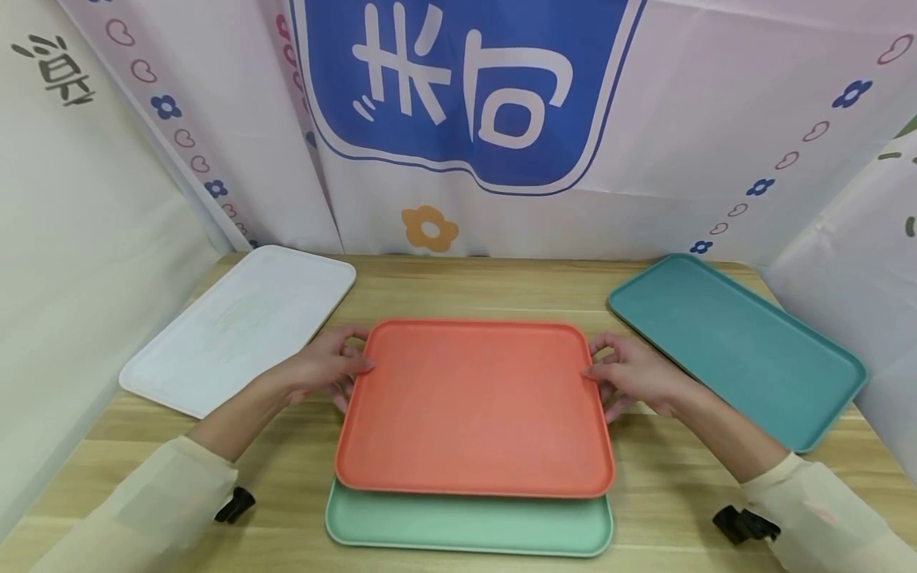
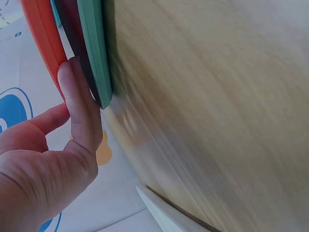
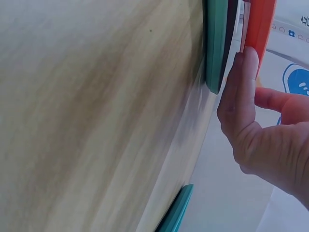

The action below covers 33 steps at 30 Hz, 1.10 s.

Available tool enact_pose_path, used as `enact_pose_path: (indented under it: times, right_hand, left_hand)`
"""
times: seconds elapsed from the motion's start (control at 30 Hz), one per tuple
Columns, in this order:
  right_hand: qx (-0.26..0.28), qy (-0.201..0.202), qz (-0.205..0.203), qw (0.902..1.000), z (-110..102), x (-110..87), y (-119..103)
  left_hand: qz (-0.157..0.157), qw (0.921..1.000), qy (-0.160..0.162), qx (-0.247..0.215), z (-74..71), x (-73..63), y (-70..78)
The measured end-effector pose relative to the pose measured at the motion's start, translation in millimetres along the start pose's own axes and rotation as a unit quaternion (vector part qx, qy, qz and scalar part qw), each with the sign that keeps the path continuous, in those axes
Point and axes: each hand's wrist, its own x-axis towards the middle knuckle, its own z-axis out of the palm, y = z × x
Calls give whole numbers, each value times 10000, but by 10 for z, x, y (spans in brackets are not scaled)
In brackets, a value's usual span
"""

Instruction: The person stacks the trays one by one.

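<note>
An orange-red tray (image 1: pixel 473 406) lies face up between both hands, over a light green tray (image 1: pixel 469 523) whose front strip shows below it. By its left edge my left hand (image 1: pixel 322 368) pinches the orange-red tray, thumb on the rim and fingers beneath. My right hand (image 1: pixel 637 374) grips the opposite edge in the same way. Both wrist views show the orange-red rim (image 2: pixel 46 43) raised apart from the green rim (image 3: pixel 216 48), with fingertips in the gap. A dark band runs along the inner side of the green rim; what it is I cannot tell.
A white tray (image 1: pixel 243 318) lies slanted at the back left of the wooden table (image 1: pixel 444 286). At the back right lies a teal tray (image 1: pixel 745 350), also slanted. Printed cloth walls (image 1: pixel 645 159) stand behind and on both sides.
</note>
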Motion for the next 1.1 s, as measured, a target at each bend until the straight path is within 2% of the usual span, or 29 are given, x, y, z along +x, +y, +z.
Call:
enact_pose_path:
  times: [0.27, 0.5, 0.67, 0.9, 1.1]
  right_hand:
    - [23, 35, 95, 9999, 37, -1, 12]
    - [41, 95, 137, 9999, 50, 0, 33]
    - [73, 39, 84, 9999, 53, -14, 64]
    - [248, -46, 107, 9996, 79, -24, 70]
    - [188, 42, 106, 9998, 89, -36, 59]
  left_hand:
    - [-94, 9999, -13, -105, 6, -32, -46]
    - [-67, 9998, 135, -135, 30, -57, -50]
    - [-22, 9998, 107, -191, 29, -86, -68]
    - [-159, 9992, 148, -325, 17, -119, -109]
    - [-201, 9989, 237, -354, 32, -131, -107]
